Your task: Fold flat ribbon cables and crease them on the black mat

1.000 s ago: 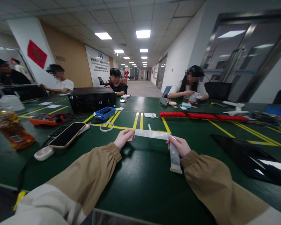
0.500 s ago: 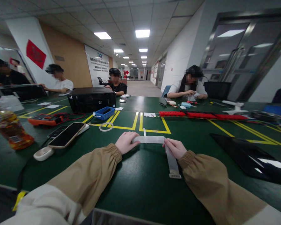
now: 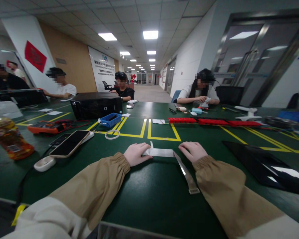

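Note:
A flat grey ribbon cable (image 3: 163,152) lies across the green table in front of me. It bends near its right side, and one arm runs toward me to a connector (image 3: 194,191). My left hand (image 3: 137,154) is closed on the cable's left end, thumb along its near edge. A small pale tab (image 3: 151,144) sticks up beside those fingers. My right hand (image 3: 193,151) rests just right of the bend, apart from the cable, with thumb and fingers spread and nothing between them.
Left are a phone (image 3: 69,143), a drink bottle (image 3: 10,136), an orange multimeter (image 3: 46,127) and a white ring (image 3: 112,134). Farther back stand a blue tray (image 3: 110,120) and a black box (image 3: 96,105). Right lies a glossy black panel (image 3: 261,166). Several people sit around the table.
My right hand has let go of the cable and moved slightly right. The cable's bend has loosened, and its connector end has swung to the right. My left hand keeps its hold.

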Demonstrator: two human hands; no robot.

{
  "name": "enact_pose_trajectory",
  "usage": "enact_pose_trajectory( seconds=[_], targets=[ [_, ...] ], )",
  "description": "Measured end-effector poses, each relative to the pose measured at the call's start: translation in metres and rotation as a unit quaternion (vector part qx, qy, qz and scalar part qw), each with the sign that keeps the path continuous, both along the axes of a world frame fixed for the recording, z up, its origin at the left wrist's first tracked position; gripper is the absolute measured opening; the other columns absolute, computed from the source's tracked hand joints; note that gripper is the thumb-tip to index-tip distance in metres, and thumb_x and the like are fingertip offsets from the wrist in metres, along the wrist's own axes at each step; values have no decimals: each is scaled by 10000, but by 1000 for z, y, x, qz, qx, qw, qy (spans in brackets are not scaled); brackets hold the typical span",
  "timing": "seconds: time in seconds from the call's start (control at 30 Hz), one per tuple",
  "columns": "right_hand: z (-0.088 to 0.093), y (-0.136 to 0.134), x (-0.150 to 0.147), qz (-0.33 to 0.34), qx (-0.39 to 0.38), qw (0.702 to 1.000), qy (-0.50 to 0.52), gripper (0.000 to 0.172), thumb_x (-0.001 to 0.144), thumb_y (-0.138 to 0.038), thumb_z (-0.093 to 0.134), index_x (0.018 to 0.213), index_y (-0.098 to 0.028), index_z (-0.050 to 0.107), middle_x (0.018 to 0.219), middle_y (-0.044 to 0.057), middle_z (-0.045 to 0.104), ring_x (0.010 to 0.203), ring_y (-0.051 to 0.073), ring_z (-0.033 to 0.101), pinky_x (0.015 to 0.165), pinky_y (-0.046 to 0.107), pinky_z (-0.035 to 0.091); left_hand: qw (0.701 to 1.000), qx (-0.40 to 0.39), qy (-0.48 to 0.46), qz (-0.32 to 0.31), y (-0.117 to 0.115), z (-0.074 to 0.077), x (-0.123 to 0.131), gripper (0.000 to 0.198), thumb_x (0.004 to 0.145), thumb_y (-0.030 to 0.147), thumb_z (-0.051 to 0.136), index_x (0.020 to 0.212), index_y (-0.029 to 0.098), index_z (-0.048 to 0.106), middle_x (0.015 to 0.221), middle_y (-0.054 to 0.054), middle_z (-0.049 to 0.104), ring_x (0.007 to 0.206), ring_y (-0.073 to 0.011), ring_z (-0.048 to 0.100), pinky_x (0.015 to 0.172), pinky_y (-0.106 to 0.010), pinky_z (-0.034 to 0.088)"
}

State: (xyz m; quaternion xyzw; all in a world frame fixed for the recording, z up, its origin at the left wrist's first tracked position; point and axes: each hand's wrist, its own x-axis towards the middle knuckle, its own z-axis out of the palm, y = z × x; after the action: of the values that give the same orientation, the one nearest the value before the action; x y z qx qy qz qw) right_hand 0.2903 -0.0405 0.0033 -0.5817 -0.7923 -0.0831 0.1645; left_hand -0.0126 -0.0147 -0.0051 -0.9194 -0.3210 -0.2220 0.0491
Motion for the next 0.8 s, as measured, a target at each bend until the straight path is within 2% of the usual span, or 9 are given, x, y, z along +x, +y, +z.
enact_pose_trajectory(
  seconds=[0.07, 0.13, 0.27, 0.33, 0.4, 0.47, 0.53, 0.67, 0.8],
  targets=[
    [4, 5, 23, -111, -9, 994, -14, 313, 865, -374, 388, 996, -187, 602, 1030, 64, 591, 964, 220, 517, 844, 368, 344, 1000, 1, 1, -2, -2, 1, 1, 340, 846, 486, 490, 1053, 217, 513, 1002, -4, 601, 842, -160, 597, 707, -271, 413],
    [6, 7, 49, -237, -17, 971, -20, 358, 839, -386, 448, 1092, -170, 581, 1122, 99, 547, 1029, 259, 479, 863, 396, 335, 1000, 1, 0, -6, -3, 2, 1, 339, 855, 481, 472, 1061, 214, 511, 1014, -13, 601, 845, -159, 597, 713, -271, 413],
    [4, 1, 102, -461, 19, 887, -9, 526, 823, -485, 499, 1221, -141, 497, 1204, 178, 465, 1132, 336, 363, 956, 506, 193, 1000, -5, 4, -23, -5, 4, 2, 332, 870, 467, 448, 1066, 206, 512, 1012, -26, 606, 857, -160, 592, 726, -278, 403],
    [1, -5, 124, -543, 33, 839, 5, 562, 818, -514, 502, 1226, -129, 482, 1231, 206, 424, 1164, 351, 314, 977, 516, 132, 1000, -7, 5, -30, -5, 5, 2, 326, 874, 458, 445, 1060, 200, 514, 1003, -32, 611, 872, -164, 588, 744, -287, 395],
    [-3, -11, 144, -609, 24, 792, 32, 587, 811, -533, 502, 1227, -120, 476, 1265, 226, 378, 1189, 357, 277, 982, 500, 128, 999, -8, 2, -34, -5, 5, 2, 322, 876, 453, 444, 1056, 196, 515, 1001, -34, 613, 880, -164, 585, 761, -295, 388],
    [-7, -14, 160, -655, 10, 753, 70, 665, 788, -590, 495, 1250, -113, 456, 1283, 239, 352, 1212, 363, 241, 982, 499, 131, 999, -9, -1, -36, -5, 5, 2, 320, 877, 451, 443, 1057, 196, 513, 1007, -33, 613, 883, -163, 583, 766, -298, 385],
    [-12, -14, 173, -676, 5, 730, 97, 767, 748, -664, 487, 1278, -112, 429, 1274, 252, 360, 1216, 372, 230, 986, 512, 112, 999, -12, -2, -38, -4, 4, 2, 319, 878, 448, 441, 1062, 197, 512, 1013, -32, 613, 883, -161, 582, 770, -298, 385],
    [-21, -11, 189, -675, 4, 732, 96, 840, 680, -738, 491, 1270, -143, 442, 1231, 253, 400, 1175, 390, 285, 994, 524, 60, 999, -16, -4, -37, -4, 4, 1, 324, 878, 447, 436, 1075, 200, 506, 1021, -31, 615, 892, -164, 584, 776, -298, 386],
    [-25, -8, 197, -670, 4, 736, 97, 831, 656, -731, 521, 1234, -135, 487, 1210, 270, 409, 1153, 412, 303, 962, 535, 93, 999, -16, -1, -39, -6, 5, 1, 346, 872, 451, 439, 1105, 201, 490, 1035, -34, 618, 895, -167, 591, 771, -302, 392]
  ],
)
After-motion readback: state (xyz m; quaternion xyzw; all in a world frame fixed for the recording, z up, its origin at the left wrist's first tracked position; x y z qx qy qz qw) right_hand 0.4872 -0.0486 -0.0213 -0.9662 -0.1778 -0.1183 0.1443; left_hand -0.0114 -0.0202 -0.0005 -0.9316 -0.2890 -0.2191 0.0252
